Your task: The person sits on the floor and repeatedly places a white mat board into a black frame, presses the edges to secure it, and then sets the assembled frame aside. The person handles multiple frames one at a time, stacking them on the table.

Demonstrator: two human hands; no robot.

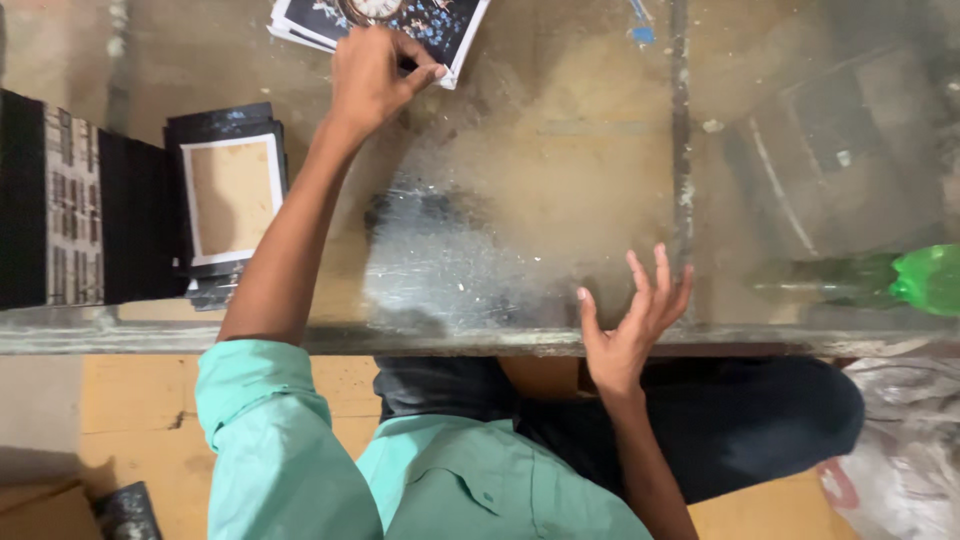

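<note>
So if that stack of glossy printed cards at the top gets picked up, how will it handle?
The stack of glossy printed cards looks thin, so probably light and bendy. Loose fanned edges suggest sheets may slide apart. The left hand already presses on it.

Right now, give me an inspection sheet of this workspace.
Surface: scratched, dusty glass tabletop.
Job's things: stack of printed picture cards at the far edge, under the left hand's fingers.
Clutter: stack of black frames with white borders; black box; green plastic bottle lying on its side; crumpled plastic bag.
Grippers: left hand on the cards; right hand open, empty, at the near edge.
Cables: nothing seen.
Surroundings: wooden floor.
</note>
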